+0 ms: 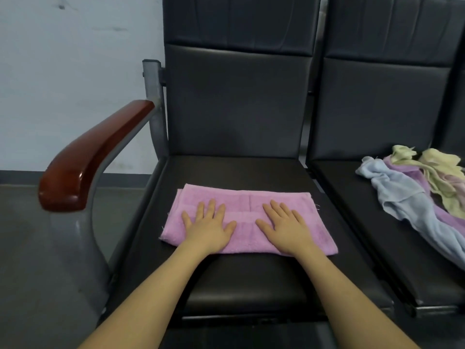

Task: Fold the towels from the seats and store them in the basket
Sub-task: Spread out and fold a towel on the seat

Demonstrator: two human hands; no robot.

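A wooden armrest (93,157) stands at the left of a dark seat (236,278). On that seat lies a folded pink towel (241,222). The left hand (208,227) presses flat on the towel's left half, fingers (211,207) straight and spread, gripping nothing. The right hand (284,227) lies flat on its right half the same way. On the next seat (364,222) to the right sits a loose pile of towels (427,187), blue, purple and yellow.

Both forearms are bare to the frame's lower edge; the left hand (210,229) and right hand (286,227) wear no sleeves, gloves, rings or watch.
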